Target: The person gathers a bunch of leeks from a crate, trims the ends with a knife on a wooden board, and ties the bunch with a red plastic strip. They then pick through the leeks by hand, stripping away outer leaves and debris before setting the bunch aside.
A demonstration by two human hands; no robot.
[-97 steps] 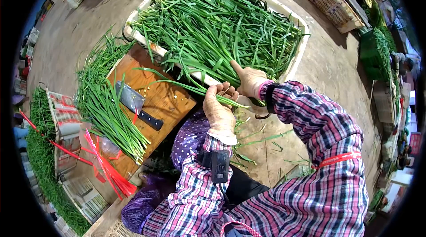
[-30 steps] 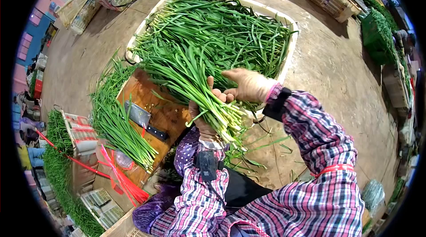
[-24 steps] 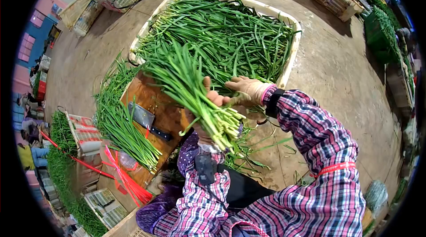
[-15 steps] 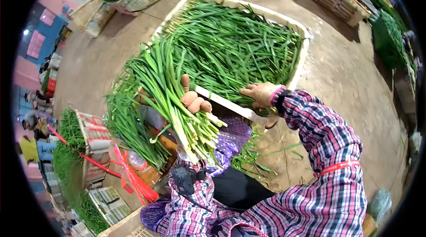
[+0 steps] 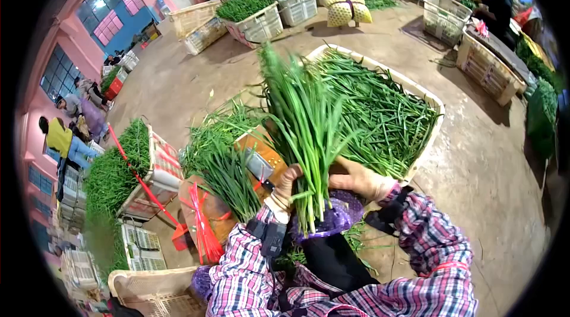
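My left hand (image 5: pixel 285 187) is closed around the left side of a bunch of green stalks (image 5: pixel 310 156), thumb toward me. My right hand (image 5: pixel 354 178) grips the same bunch from the right, its far fingers hidden behind the stalks. The bunch stands nearly upright over my lap, pale stem ends down and long flat leaves up; its tips are blurred. Just beyond it, a white crate (image 5: pixel 438 116) is full of similar greens. Left of my left hand, another pile of green stalks (image 5: pixel 228 183) lies beside an orange-brown board (image 5: pixel 270 153) bearing a metal piece.
Red ties (image 5: pixel 205 228) hang over a round-edged brown board at the left. A crate heaped with greens (image 5: pixel 165 165) stands farther left, near a red pole (image 5: pixel 139 177). A pale basket (image 5: pixel 154 284) is at lower left. Other people (image 5: pixel 65 142) and stacked crates are farther back.
My right hand has left the crate of greens and joined my left on the bunch. The bunch has turned more upright. My view has tilted up, showing more of the room.
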